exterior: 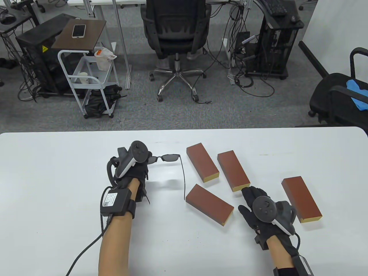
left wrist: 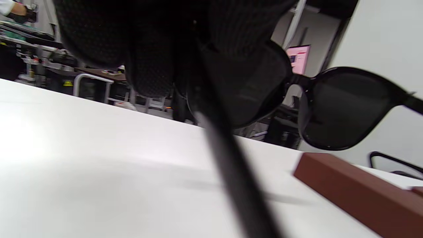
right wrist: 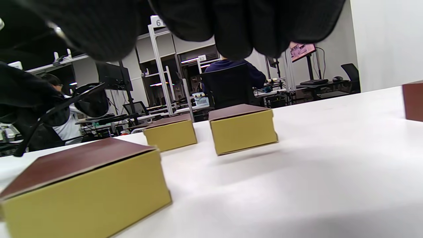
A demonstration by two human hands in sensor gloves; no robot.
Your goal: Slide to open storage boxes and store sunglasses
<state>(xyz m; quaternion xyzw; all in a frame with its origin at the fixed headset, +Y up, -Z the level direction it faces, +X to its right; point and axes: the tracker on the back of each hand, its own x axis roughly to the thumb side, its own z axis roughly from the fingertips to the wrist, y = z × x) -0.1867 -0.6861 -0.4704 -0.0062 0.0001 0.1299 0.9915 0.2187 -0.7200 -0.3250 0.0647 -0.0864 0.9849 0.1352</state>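
Observation:
My left hand (exterior: 137,172) grips a pair of black sunglasses (exterior: 170,157) by one side, holding them just above the white table (exterior: 57,178). One temple arm sticks out toward me. In the left wrist view a dark lens (left wrist: 343,105) shows to the right of my fingers (left wrist: 148,53). Several closed brown storage boxes with yellow ends lie to the right: two side by side (exterior: 202,162) (exterior: 233,171), one nearer me (exterior: 209,203), one far right (exterior: 301,199). My right hand (exterior: 245,199) lies open, fingertips close to the second box's yellow end.
Beyond the table's far edge stand an office chair (exterior: 176,31), a white cart (exterior: 86,77) and a computer rack (exterior: 276,43). Another black chair (exterior: 339,95) is at the right. The right wrist view looks across the boxes (right wrist: 243,130) at desks and people.

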